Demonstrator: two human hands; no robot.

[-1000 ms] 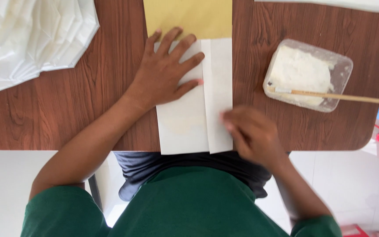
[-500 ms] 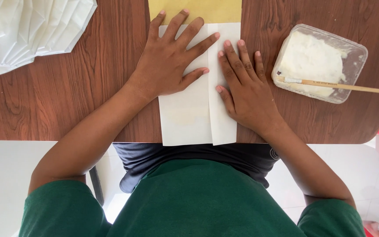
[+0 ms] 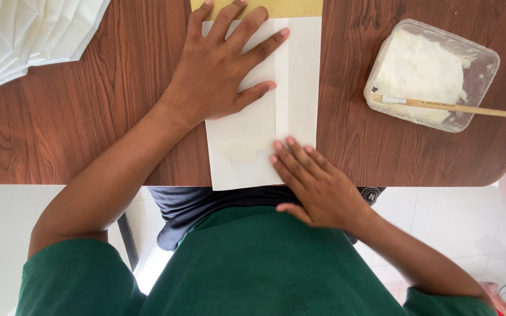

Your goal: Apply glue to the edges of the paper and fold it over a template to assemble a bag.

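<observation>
A folded white paper sheet (image 3: 300, 76) lies on the brown wooden table (image 3: 89, 129), its near edge hanging over the table's front. My left hand (image 3: 218, 70) rests flat on the sheet's left part, fingers spread. My right hand (image 3: 317, 187) presses its fingertips on the sheet's near right corner, along the folded flap. A yellow sheet (image 3: 288, 7) shows beyond the white one at the top edge.
A clear plastic tub of white paste (image 3: 428, 73) stands to the right, with a wooden-handled brush (image 3: 458, 107) lying across it. A stack of folded white paper (image 3: 24, 35) lies at the far left. The table's front edge runs just before my green-shirted body.
My right hand has slid from the upper part of the flap toward me, down to the sheet's near corner. The left hand stays flat on the sheet.
</observation>
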